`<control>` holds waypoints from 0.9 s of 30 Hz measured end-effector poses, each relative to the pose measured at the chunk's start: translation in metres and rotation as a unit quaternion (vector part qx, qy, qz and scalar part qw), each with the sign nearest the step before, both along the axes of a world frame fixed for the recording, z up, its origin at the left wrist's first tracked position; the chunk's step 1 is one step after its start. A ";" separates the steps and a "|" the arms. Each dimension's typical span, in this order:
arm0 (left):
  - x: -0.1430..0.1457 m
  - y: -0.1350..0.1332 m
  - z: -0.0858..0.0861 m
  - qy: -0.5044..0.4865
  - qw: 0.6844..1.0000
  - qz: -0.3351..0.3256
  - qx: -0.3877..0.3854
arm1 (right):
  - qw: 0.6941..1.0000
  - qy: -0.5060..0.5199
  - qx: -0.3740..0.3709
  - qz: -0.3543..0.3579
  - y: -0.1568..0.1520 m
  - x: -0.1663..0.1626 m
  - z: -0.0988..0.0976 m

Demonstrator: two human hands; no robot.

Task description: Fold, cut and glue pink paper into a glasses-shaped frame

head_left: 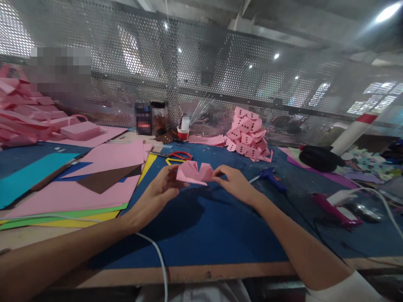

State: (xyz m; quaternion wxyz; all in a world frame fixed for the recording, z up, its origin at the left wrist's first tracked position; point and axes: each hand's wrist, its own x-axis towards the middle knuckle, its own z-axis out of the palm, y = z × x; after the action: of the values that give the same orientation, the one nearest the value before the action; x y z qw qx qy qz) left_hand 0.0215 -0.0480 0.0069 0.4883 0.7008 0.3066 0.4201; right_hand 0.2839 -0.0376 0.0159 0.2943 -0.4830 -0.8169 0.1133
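Observation:
Between my two hands, above the blue table mat [220,235], is a folded pink paper piece [192,173] with a notch in its upper edge. My left hand [164,186] grips its left end, fingers behind and thumb below. At the right end, my right hand [231,180] pinches the paper between thumb and fingertips. Just behind the paper lie scissors with red handles [182,155] and a yellow-handled tool [174,161]. To the right of my right hand is a blue glue gun [273,178].
Pink, green and yellow sheets [94,201] lie left, beside a teal sheet [37,172]. Dotted pink pieces [247,134] are heaped at the back; pink paper items [28,109] pile up far left. A magenta device [338,212] sits right. A white cable [157,251] crosses the front edge.

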 end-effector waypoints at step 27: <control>0.003 0.011 -0.001 -0.078 0.958 -0.026 -0.273 | 0.974 -0.112 0.188 0.055 -0.041 -0.026 0.004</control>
State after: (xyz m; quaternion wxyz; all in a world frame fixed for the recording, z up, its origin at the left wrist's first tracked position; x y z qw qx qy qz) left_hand 0.0243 -0.0370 0.0064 0.6943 0.5134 0.3521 0.3611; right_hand 0.2575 -0.0786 0.0195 0.2793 -0.3830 -0.8768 -0.0811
